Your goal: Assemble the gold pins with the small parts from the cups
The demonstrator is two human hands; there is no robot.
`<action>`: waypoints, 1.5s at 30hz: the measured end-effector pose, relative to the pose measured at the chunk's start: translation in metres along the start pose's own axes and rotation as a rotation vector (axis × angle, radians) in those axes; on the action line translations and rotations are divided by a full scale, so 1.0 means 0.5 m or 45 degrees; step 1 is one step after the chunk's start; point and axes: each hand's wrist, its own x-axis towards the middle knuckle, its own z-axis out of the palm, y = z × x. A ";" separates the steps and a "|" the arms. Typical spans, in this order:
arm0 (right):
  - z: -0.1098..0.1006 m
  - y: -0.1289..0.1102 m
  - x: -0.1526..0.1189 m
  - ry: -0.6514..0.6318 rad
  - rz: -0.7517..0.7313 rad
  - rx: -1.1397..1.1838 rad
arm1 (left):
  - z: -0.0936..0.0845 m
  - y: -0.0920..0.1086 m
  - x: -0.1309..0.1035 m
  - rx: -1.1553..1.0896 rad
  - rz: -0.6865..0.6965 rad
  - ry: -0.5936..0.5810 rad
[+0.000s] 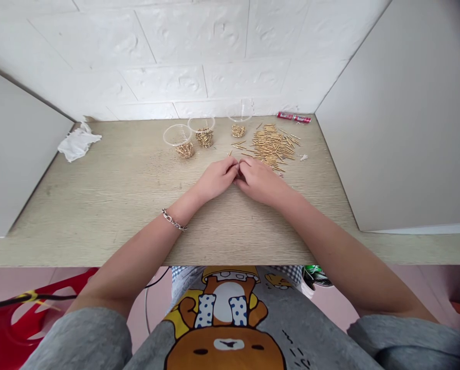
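Observation:
My left hand (217, 178) and my right hand (259, 181) rest on the wooden desk (110, 205) with their fingertips pressed together at the middle. The fingers are curled and whatever they pinch is too small to make out. Just beyond my right hand lies a loose pile of thin gold pins (272, 144). Three clear plastic cups stand in a row behind: a left cup (179, 140), a middle cup (202, 130) and a right cup (239, 124), each holding some gold pieces.
A crumpled white tissue (78, 142) lies at the desk's far left. A red tube (293, 117) sits against the back wall at the right. White panels wall in both sides. A red stool (6, 318) is below left.

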 end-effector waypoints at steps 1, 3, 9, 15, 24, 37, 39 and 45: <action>0.001 0.001 0.001 0.006 -0.005 0.015 | 0.000 -0.001 0.001 -0.026 -0.010 -0.002; 0.002 0.003 0.002 0.035 -0.010 0.061 | -0.001 -0.003 0.002 -0.077 -0.036 0.001; 0.009 0.013 0.012 0.225 0.008 0.276 | -0.001 -0.009 0.003 -0.196 -0.058 0.011; 0.010 0.012 0.016 0.307 0.034 0.399 | -0.003 -0.021 0.008 -0.432 -0.072 -0.011; 0.010 0.011 0.015 0.352 0.072 0.447 | -0.005 -0.027 0.012 -0.597 -0.057 -0.072; 0.002 0.017 0.017 0.335 0.062 0.384 | -0.006 -0.020 0.010 -0.598 -0.100 -0.072; 0.002 0.018 0.017 0.328 0.049 0.376 | -0.008 -0.017 0.010 -0.633 -0.133 -0.067; -0.017 0.037 0.017 0.410 0.109 0.342 | -0.010 -0.011 0.009 -0.775 -0.212 0.030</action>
